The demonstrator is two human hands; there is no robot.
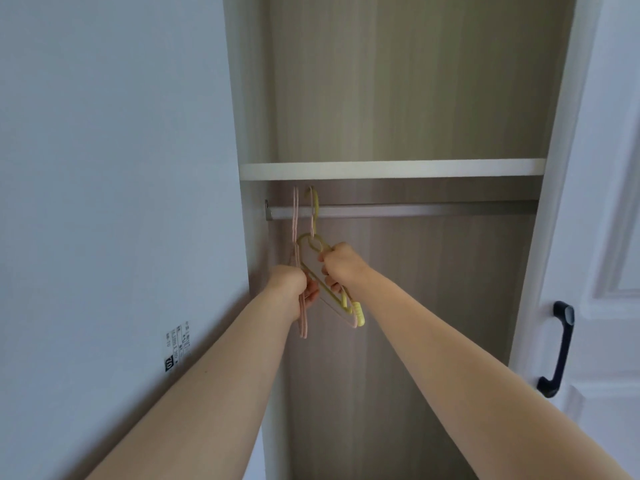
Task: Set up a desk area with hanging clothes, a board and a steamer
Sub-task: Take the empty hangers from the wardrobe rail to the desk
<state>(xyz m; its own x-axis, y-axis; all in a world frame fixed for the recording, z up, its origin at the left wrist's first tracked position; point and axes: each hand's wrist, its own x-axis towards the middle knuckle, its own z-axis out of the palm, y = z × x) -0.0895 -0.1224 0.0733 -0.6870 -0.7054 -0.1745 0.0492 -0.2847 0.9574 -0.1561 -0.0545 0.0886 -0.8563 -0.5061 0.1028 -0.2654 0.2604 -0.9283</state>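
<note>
Two hands up inside open wardrobe, both busy with thin plastic hangers. Exact hanger count hard to tell, frames overlap and fingers cover middle parts. Left hand point(290, 285) clenched round pink hangers point(303, 318), hooks over metal rail point(415, 211) at far left end. Right hand point(341, 263) grasping yellow hanger point(359, 312), ribbed shoulder end poking out below fist. Rail smooth, round, silvery. Wood-grain back panel point(408, 98), white shelf edge point(391, 168) above. Door point(606, 202) cut off right, curved black handle point(558, 349). Sticker point(177, 346) on left panel, print unreadable.

Soft even daylight, mild blur, wide-angle bending at the edges
</note>
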